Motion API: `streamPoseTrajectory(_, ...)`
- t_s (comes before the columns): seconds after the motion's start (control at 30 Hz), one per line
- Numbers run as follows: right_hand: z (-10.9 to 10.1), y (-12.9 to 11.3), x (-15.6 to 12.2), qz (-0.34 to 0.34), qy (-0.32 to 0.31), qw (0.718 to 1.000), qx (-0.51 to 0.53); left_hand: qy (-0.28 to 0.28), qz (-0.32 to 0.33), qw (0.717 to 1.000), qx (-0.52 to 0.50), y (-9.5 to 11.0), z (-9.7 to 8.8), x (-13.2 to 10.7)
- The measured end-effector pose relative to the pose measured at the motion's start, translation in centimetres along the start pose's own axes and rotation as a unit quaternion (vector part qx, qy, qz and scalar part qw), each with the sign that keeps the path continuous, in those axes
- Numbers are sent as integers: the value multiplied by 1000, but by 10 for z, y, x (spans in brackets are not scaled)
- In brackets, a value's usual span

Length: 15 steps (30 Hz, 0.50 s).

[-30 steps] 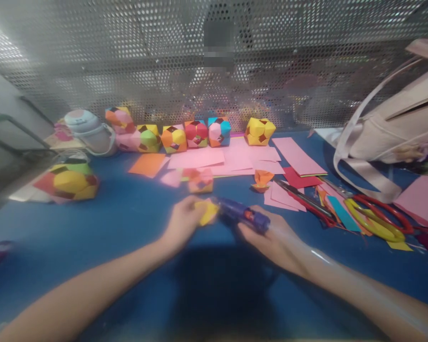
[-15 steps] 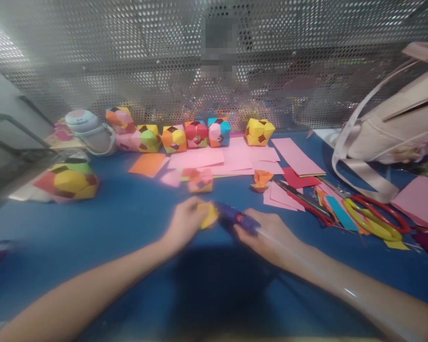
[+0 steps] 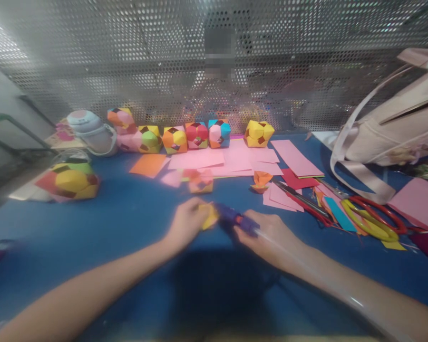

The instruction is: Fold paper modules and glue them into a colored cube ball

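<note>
Between the fingers of my left hand [image 3: 187, 218] is a small folded yellow paper piece [image 3: 209, 216]. My right hand [image 3: 266, 232] is closed around a dark blue glue gun [image 3: 237, 218], a clear glue stick trailing back from it over my forearm. The gun's front end is at the right edge of the yellow piece; blur hides whether they touch. Just beyond my hands sits a partly built orange and pink paper shape [image 3: 200, 181]. A small folded orange paper piece [image 3: 261, 180] lies beyond my right hand.
Several finished paper balls [image 3: 197, 135] line the back, and a larger one [image 3: 73, 181] stands left. Pink paper sheets [image 3: 196, 158] lie before them. Red-handled scissors [image 3: 312, 206], yellow-handled scissors [image 3: 371, 223] and scraps lie right, near a pale bag [image 3: 388, 118]. A lidded cup [image 3: 92, 135] is back left.
Both hands keep nearly the same place and hold. The yellow piece looks slightly turned at the gun's front end, and the view has shifted a little.
</note>
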State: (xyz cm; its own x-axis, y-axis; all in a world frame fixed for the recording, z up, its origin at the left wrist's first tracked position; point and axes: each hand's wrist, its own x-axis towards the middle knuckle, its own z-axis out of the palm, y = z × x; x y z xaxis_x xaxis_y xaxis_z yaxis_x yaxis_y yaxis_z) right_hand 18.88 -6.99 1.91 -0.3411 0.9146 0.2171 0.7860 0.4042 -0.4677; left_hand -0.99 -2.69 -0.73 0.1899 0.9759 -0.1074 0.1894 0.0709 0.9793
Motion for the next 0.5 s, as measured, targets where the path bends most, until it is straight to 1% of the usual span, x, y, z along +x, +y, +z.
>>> streamPoseTrajectory(0.3, 0, -1, -1, 3, -2, 1000, -20, 1, 3, 1000, 6, -1, 0, 1)
streamPoseTrajectory(0.43, -7, -3, -1, 41, -18, 999, -17, 9, -4, 1000, -25, -1, 0, 0)
streamPoseTrajectory(0.5, -9, -1, 1, 69, 0, 998, 2, 18, -13, 998, -55, -1, 0, 0)
